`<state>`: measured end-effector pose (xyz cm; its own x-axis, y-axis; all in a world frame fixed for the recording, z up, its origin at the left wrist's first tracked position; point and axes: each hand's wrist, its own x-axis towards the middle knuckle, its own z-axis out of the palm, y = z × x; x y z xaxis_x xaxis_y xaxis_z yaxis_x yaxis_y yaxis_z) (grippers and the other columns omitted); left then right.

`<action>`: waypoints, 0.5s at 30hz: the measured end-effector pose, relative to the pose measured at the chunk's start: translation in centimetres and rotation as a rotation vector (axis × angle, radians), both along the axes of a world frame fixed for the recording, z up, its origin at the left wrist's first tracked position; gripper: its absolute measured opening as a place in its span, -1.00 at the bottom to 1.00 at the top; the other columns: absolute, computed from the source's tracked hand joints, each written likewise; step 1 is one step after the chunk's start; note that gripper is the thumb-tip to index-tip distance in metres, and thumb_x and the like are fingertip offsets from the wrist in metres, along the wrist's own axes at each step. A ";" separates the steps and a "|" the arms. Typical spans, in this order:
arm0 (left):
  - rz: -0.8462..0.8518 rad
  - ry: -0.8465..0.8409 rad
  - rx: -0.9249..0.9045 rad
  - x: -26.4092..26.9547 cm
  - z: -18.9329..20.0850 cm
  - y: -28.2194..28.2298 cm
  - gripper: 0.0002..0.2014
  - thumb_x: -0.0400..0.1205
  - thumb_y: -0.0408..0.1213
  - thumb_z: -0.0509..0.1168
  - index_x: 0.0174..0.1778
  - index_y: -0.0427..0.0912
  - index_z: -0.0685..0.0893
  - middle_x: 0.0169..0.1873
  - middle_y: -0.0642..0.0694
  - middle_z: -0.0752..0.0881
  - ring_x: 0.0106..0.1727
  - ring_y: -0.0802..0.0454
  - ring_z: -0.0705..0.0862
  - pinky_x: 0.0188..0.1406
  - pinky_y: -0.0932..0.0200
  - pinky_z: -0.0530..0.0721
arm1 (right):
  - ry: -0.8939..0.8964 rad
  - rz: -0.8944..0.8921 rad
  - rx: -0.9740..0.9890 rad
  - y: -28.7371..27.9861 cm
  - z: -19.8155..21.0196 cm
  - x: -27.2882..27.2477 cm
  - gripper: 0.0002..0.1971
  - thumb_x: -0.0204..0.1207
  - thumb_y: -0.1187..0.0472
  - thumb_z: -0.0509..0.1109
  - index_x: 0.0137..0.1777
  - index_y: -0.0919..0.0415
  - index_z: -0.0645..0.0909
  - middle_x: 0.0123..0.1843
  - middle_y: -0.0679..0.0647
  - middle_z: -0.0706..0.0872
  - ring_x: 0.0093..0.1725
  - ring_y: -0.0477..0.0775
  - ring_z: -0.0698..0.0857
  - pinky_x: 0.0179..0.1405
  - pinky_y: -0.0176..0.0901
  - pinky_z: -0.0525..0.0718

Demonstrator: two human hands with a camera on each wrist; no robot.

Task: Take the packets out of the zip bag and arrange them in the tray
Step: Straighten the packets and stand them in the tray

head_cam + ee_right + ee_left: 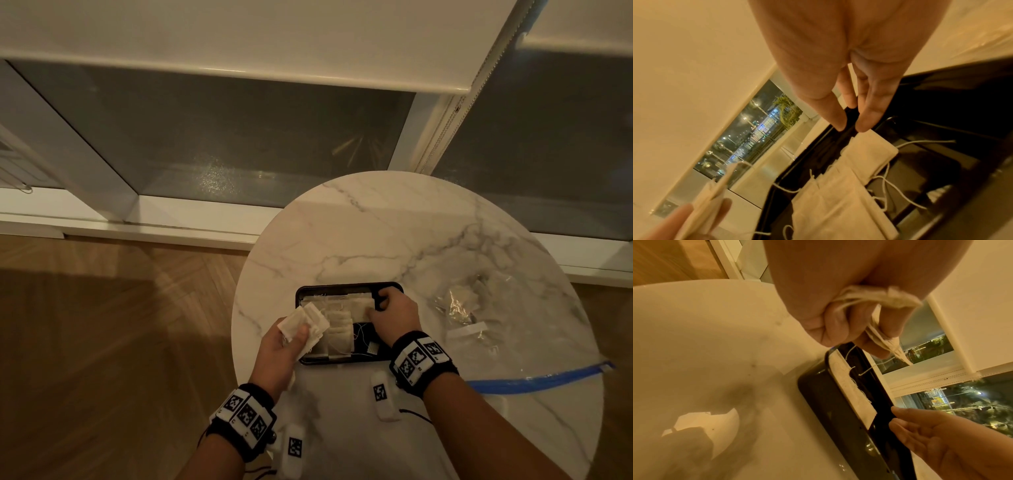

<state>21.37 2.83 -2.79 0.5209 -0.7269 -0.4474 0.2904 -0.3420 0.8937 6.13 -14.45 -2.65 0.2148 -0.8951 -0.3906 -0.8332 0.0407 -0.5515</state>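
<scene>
**Q:** Round white marble table (394,240) by a night window: status from the head view?

**A:** The black rectangular plastic tray (342,287) holds rows of flat cream paper packets with strings (342,325); its right part is bare. The left hand (279,346) grips a fan of packets (303,320) over the tray's left edge. The right hand (394,313) rests on packets at the tray's far right corner. The clear zip bag with blue closure (507,342), right of the tray, appears to hold more packets.

**Q:** Left wrist view?

**A:** Fingers (836,327) curl round the bundle, above the tray's rim.

**Q:** Right wrist view?

**A:** Fingers (869,113) are straight, with tips on a laid packet. Judgement: roughly half done; the held bundle and bag contents remain.
</scene>
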 end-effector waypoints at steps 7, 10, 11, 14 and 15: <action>-0.026 0.064 -0.080 -1.5 2.6 -1.5 -0.77 0.71 -0.33 0.30 0.27 -0.30 0.64 -0.18 -0.05 0.73 -0.42 0.35 0.65 -0.49 0.49 0.53 | -0.529 0.080 0.271 3.2 4.2 -0.2 -0.87 0.55 0.10 0.49 0.03 0.10 0.75 -0.17 -0.03 0.78 -0.20 -0.15 0.73 -0.25 -0.32 0.69; -0.040 0.111 -0.117 -2.3 3.6 -2.0 -0.77 0.73 -0.41 0.26 0.30 -0.32 0.61 -0.16 -0.11 0.73 -0.45 0.32 0.66 -0.53 0.49 0.53 | -0.624 0.092 0.307 4.2 5.2 -0.1 -0.91 0.50 0.21 0.54 -0.05 0.21 0.78 -0.28 0.00 0.79 -0.33 -0.16 0.72 -0.34 -0.37 0.64; -0.041 0.123 -0.124 -2.5 3.9 -2.1 -0.76 0.73 -0.43 0.25 0.30 -0.30 0.61 -0.15 -0.13 0.74 -0.45 0.32 0.67 -0.54 0.48 0.53 | -0.635 0.084 0.308 4.3 5.3 -0.1 -0.94 0.50 0.24 0.54 -0.08 0.21 0.78 -0.30 0.01 0.79 -0.35 -0.16 0.71 -0.35 -0.36 0.65; -0.037 0.136 -0.127 -2.8 4.3 -2.2 -0.75 0.73 -0.43 0.25 0.32 -0.30 0.61 -0.14 -0.15 0.75 -0.43 0.30 0.68 -0.53 0.48 0.54 | -0.672 0.066 0.308 4.3 5.5 -0.1 -0.97 0.52 0.29 0.51 -0.13 0.19 0.78 -0.36 -0.02 0.77 -0.42 -0.19 0.69 -0.38 -0.38 0.64; -0.033 0.137 -0.123 -2.8 4.3 -2.1 -0.74 0.72 -0.42 0.26 0.33 -0.30 0.61 -0.13 -0.15 0.75 -0.42 0.30 0.69 -0.52 0.48 0.54 | -0.672 0.066 0.294 4.3 5.5 -0.2 -0.97 0.53 0.30 0.50 -0.12 0.21 0.77 -0.36 -0.03 0.77 -0.42 -0.22 0.68 -0.38 -0.40 0.63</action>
<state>18.53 0.68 1.48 0.4362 -0.7963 -0.4191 0.4022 -0.2442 0.8824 5.94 -10.17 2.89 0.5423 -0.7507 -0.3774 -0.3249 0.2268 -0.9181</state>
